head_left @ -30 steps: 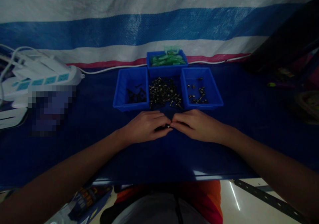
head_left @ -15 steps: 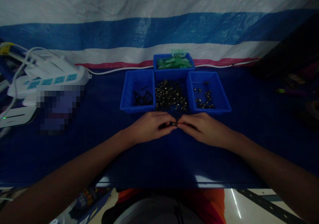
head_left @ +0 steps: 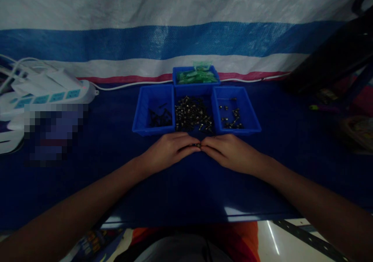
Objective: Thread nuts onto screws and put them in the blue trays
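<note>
Four blue trays [head_left: 153, 98], two hands [head_left: 170, 149], one power strip [head_left: 49, 95].

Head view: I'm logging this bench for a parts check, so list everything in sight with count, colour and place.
small dark metal part: one, dark, pinched between both hands' fingertips.
blue plastic trays: four, blue, clustered at table centre.
loose metal screws: many, silvery-dark, middle tray.
black screws: a few, left tray.
small metal pieces: a few, dark, right tray.
green plastic packets: several, green, rear tray.
white power strip: one, white with blue sockets, far left.
white cable: one, along the table's back edge.
striped woven tarpaulin: white, blue, red, behind the table.
dark blue table cover: one, under everything.
left hand: one, on the part.
right hand: one, on the part.
</note>
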Motion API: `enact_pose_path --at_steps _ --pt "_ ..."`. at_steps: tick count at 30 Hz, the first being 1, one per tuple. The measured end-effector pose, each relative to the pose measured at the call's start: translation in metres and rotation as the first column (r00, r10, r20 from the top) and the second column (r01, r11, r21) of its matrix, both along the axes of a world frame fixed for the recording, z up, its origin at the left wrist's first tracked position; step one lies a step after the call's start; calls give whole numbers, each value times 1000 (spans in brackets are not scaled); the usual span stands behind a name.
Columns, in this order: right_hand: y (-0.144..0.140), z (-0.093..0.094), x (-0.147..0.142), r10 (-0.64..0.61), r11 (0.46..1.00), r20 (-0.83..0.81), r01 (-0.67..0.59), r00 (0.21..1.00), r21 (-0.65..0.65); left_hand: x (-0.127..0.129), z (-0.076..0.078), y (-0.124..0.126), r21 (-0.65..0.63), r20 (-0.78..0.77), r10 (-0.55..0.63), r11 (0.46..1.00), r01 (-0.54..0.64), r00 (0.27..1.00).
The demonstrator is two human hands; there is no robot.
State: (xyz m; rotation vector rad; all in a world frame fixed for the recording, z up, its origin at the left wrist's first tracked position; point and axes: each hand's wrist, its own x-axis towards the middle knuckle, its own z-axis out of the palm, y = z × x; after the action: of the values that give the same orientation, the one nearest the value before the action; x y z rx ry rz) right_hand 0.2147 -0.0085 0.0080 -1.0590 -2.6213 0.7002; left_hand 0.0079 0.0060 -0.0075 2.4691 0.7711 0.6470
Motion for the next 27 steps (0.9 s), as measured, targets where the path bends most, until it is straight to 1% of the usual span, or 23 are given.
enact_pose_path --at_steps 5,10,13,16,21,24,27 --pt "-3 0 -2 6 1000 52 -7 999 26 0 0 -1 43 64 -29 999 27 997" --pt "-4 2 0 -8 1000 11 8 1000 -17 -2 2 -3 68 76 -34 997 29 997" --pt "-4 3 2 -31 997 1 31 1000 -66 -2 4 -3 37 25 -34 999 33 999" --pt "-4 6 1 -21 997 10 21 1000 -75 -2 5 -4 35 -59 -25 999 27 998" --pt "-5 5 -3 -4 1000 66 6 998 -25 -1 4 -4 148 -171 -18 988 43 985" --pt "-6 3 -4 -11 1000 74 11 997 1 1 4 -4 207 -194 -4 977 45 981" --pt "-7 2 -4 -22 1000 62 22 998 -1 1 5 -5 259 -210 -3 964 59 978"
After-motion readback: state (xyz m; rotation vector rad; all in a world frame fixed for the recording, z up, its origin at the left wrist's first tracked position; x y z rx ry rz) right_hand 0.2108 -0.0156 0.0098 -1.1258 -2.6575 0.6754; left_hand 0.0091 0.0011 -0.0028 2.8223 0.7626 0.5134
